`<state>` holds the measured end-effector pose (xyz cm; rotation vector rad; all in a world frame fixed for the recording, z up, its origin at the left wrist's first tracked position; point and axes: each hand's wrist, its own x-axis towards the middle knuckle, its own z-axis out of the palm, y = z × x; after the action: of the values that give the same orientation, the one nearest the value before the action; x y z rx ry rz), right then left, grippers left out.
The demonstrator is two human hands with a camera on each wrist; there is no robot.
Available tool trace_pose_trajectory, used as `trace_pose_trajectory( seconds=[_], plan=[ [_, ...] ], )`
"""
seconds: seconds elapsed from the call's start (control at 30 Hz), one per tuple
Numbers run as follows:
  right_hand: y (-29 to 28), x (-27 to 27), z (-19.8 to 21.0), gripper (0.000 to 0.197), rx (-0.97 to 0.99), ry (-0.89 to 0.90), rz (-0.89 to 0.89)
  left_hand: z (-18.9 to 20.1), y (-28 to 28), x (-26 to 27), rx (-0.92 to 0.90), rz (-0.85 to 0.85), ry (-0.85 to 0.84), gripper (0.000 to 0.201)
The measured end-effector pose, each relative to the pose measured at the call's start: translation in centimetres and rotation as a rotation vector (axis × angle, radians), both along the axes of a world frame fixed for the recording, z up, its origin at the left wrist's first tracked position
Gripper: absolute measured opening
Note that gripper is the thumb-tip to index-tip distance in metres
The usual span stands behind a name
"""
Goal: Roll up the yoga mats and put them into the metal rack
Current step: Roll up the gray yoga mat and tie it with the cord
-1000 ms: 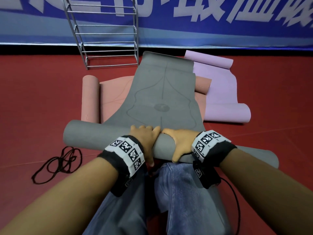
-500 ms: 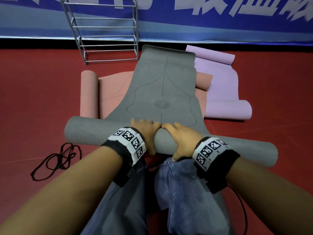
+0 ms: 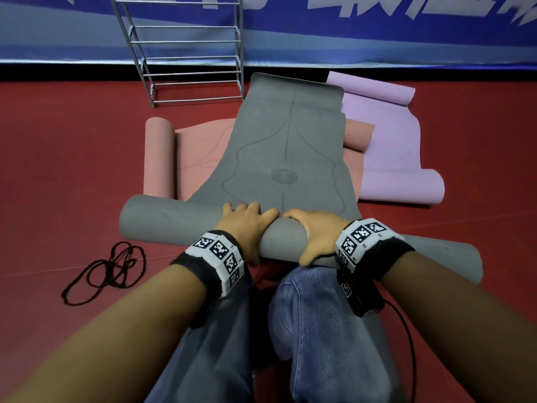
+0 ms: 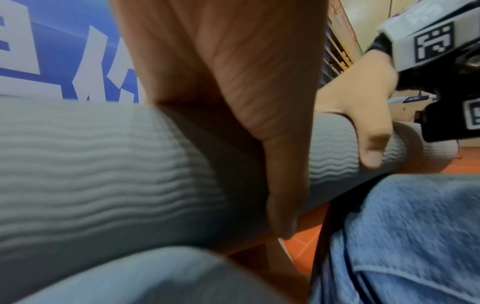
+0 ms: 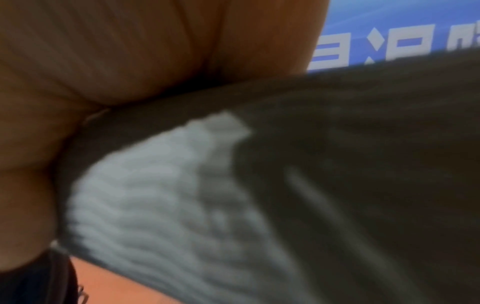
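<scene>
In the head view a red floor [image 3: 58, 170] fills the frame, with a blue banner [image 3: 377, 33] across the top and the metal rack [image 3: 189, 53] standing against it at upper centre-left. The grey mat [image 3: 287, 146] runs from the centre toward the top, its near end wound into a thick roll lying across the middle of the frame. The left hand [image 3: 247, 228] and right hand [image 3: 313, 234] sit side by side on that roll, fingers draped over its far side and thumbs on the near side, holding it. A pink mat [image 3: 197, 158] lies under the grey one at centre-left, a lilac mat [image 3: 389, 141] at right, and a black cord [image 3: 107, 271] is coiled at lower left; bare floor lies on both sides. In the left wrist view the left hand [image 4: 233, 82] presses on the roll's ribbed surface [image 4: 103, 164], with the right hand [image 4: 363, 102] gripping it at the right. The right wrist view is blurred: the palm [image 5: 103, 61] lies against the grey mat [image 5: 155, 205].
</scene>
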<state>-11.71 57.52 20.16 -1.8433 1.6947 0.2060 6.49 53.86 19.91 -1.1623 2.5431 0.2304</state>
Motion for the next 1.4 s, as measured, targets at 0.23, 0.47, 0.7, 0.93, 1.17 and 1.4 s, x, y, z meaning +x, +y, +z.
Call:
trace_pose_trajectory(
  seconds=[0.23, 0.47, 0.7, 0.93, 1.17, 1.4],
  plan=[
    [0.7, 0.1, 0.3, 0.115, -0.038, 0.063, 0.000, 0.1, -1.3, -0.6, 0.077, 0.009, -0.002, 0.080],
    [0.9, 0.4, 0.6, 0.088, -0.114, 0.111, -0.004, 0.7, -1.8, -0.4, 0.134, 0.029, -0.019, 0.070],
    [-0.2, 3.5, 2.5, 0.081, -0.144, 0.010, 0.031, 3.2, -3.0, 3.2, 0.178, 0.099, -0.057, 0.056],
    [-1.6, 8.2, 3.4, 0.081, -0.149, 0.018, 0.207, 3.7, -2.7, 8.5, 0.224, 0.141, -0.102, 0.046],
    [-1.9, 7.3, 2.0, 0.086, -0.108, 0.043, 0.166, 2.4, -2.0, 7.2, 0.243, 0.175, -0.031, 0.072],
    [-2.7, 5.6, 2.2, 0.076, -0.092, -0.025, 0.106, 2.5, -1.2, 5.7, -0.017, 0.080, 0.005, 0.098]
  ],
)
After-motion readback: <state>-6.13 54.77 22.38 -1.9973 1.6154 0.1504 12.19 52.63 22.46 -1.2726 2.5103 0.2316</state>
